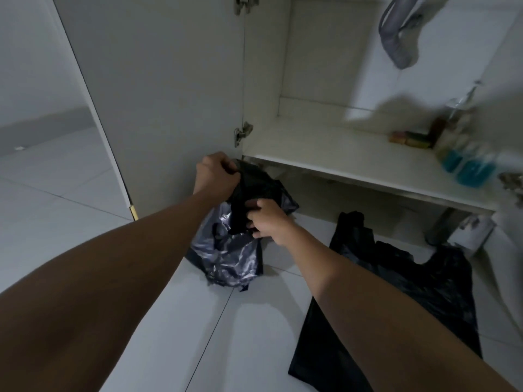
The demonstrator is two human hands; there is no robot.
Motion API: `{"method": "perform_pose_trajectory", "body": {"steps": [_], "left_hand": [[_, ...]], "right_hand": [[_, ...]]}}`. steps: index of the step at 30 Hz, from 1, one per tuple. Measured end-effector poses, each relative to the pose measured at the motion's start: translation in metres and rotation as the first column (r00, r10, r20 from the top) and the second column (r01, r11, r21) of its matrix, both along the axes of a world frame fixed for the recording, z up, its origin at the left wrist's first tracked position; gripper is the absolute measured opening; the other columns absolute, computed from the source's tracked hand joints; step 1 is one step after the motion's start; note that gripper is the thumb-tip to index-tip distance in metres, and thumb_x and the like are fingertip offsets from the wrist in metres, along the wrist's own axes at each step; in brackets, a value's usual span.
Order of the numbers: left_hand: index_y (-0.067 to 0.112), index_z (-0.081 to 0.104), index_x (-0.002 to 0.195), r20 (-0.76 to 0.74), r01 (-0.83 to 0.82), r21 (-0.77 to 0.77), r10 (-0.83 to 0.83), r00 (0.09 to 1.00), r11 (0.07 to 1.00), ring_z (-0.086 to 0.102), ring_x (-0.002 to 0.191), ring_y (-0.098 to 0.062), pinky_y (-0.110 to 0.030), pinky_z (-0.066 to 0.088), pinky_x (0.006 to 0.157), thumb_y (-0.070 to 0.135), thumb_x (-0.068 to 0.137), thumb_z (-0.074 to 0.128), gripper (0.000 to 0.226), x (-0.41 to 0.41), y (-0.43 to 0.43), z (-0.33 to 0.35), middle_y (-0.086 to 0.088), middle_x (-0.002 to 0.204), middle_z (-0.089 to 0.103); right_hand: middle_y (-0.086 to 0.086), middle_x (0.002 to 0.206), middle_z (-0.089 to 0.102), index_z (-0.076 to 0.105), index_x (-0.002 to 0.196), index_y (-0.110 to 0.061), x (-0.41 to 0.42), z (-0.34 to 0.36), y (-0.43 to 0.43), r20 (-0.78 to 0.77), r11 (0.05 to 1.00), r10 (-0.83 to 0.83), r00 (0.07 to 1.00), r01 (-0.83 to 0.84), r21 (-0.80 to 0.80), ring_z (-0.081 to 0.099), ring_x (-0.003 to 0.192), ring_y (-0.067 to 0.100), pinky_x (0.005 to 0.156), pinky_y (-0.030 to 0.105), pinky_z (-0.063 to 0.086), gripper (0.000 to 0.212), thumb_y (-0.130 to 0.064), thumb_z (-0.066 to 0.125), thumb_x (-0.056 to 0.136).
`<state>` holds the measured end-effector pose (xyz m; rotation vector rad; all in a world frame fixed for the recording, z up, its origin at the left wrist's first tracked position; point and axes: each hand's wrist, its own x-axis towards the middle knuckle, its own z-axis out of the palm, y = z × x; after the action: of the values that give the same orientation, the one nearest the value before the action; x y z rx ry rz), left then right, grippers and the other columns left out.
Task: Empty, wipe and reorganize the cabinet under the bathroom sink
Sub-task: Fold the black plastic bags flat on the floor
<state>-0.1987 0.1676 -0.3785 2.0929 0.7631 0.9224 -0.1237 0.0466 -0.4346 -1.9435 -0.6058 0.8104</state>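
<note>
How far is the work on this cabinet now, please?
Done, it seems: one black bag lies on the floor and the shelf is bare at its left. In hand: left hand and right hand hold a shiny bag. Left: blue bottles and sponges stand on the shelf; wiping probably follows.

Head view: one wide-angle camera, worn on the head, facing forward and down.

It looks from behind and above both forearms, low and near the tiled floor (70,179). The view is tilted, so the open cabinet door (169,94) leans across the far left and the cabinet shelf (339,148) slants off to the far right. The left hand (215,174) and right hand (268,222) meet at the black bag (226,250) near the centre of the view — near the lens, with the far right edge blurred.
</note>
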Motion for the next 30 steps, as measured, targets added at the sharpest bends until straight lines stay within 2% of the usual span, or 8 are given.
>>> {"method": "perform_pose_trajectory", "body": {"steps": [5,9,11,15,19,21,24,30], "left_hand": [[0.004,0.063,0.079,0.012,0.253,0.392,-0.280,0.960,0.885,0.051,0.079,-0.016,-0.017,0.040,0.069,-0.011,0.065,0.070,0.022,-0.007,-0.024,0.023,-0.008,0.087,0.059],[0.005,0.053,0.076,-0.103,0.438,0.556,-0.465,0.879,0.706,0.048,0.075,-0.019,-0.020,0.035,0.062,-0.013,0.061,0.073,0.031,-0.004,-0.049,0.038,-0.006,0.092,0.050],[0.007,0.050,0.079,-0.091,0.473,0.596,-0.531,0.843,0.649,0.048,0.075,-0.020,-0.025,0.042,0.063,-0.008,0.062,0.076,0.034,-0.003,-0.062,0.044,-0.005,0.094,0.048],[0.013,0.048,0.094,0.097,0.432,0.438,-0.519,0.849,0.788,0.062,0.076,-0.017,-0.028,0.055,0.062,0.029,0.070,0.084,0.046,-0.007,-0.073,0.051,-0.005,0.102,0.055],[0.022,0.050,0.112,0.390,0.218,-0.020,-0.193,0.900,0.976,0.066,0.082,-0.020,-0.038,0.059,0.069,0.009,0.085,0.064,0.033,-0.009,-0.056,0.066,-0.002,0.107,0.058],[0.019,0.050,0.127,0.214,0.156,-0.023,-0.148,0.966,0.987,0.060,0.093,-0.020,-0.030,0.054,0.078,0.000,0.082,0.063,0.050,-0.017,-0.040,0.063,-0.006,0.119,0.053],[0.021,0.042,0.144,-0.134,0.217,0.001,-0.215,0.967,0.976,0.047,0.125,-0.028,-0.042,0.046,0.104,0.020,0.079,0.079,0.075,-0.030,-0.028,0.049,-0.011,0.140,0.041],[0.033,0.022,0.155,-0.206,0.274,0.000,-0.268,0.941,0.962,0.028,0.142,-0.032,-0.047,0.030,0.116,0.036,0.069,0.089,0.109,-0.023,-0.042,0.056,-0.010,0.156,0.028]], "right_hand": [[0.003,0.070,0.048,0.052,0.078,-0.019,0.001,0.034,-0.018,-0.163,0.907,-0.372,0.914,0.396,0.147,0.039,0.049,0.014,0.040,0.019,0.030,0.022,-0.031,0.043,0.094],[0.004,0.082,0.062,0.064,0.094,-0.016,0.006,0.061,-0.037,-0.483,0.887,-0.273,0.832,0.412,0.209,0.055,0.075,0.018,0.067,0.029,0.042,0.065,-0.075,0.037,0.087],[0.004,0.103,0.071,0.068,0.105,-0.017,0.008,0.069,-0.046,-0.546,0.925,-0.192,0.816,0.336,0.176,0.063,0.097,0.021,0.080,0.034,0.044,0.068,-0.076,0.045,0.082],[0.009,0.108,0.073,0.066,0.118,-0.012,0.015,0.080,-0.057,-0.581,0.914,-0.185,0.792,0.356,0.194,0.069,0.096,0.025,0.087,0.038,0.052,0.034,-0.029,0.058,0.090],[0.016,0.093,0.071,0.066,0.097,-0.007,0.013,0.100,-0.074,-0.581,0.874,-0.139,0.802,0.375,0.310,0.067,0.090,0.030,0.089,0.041,0.053,0.026,-0.023,0.047,0.089],[0.015,0.076,0.069,0.061,0.089,-0.004,0.010,0.113,-0.088,-0.544,0.845,-0.131,0.829,0.380,0.376,0.065,0.076,0.029,0.079,0.037,0.055,0.023,-0.018,0.042,0.089],[0.014,0.066,0.065,0.057,0.076,-0.006,0.014,0.126,-0.111,-0.475,0.849,-0.070,0.877,0.302,0.433,0.064,0.060,0.026,0.063,0.030,0.055,0.028,-0.022,0.037,0.087],[0.004,0.054,0.058,0.057,0.056,-0.013,0.030,0.144,-0.154,-0.364,0.847,-0.057,0.930,0.238,0.475,0.057,0.054,0.018,0.060,0.029,0.047,0.045,-0.026,0.040,0.096]]}}
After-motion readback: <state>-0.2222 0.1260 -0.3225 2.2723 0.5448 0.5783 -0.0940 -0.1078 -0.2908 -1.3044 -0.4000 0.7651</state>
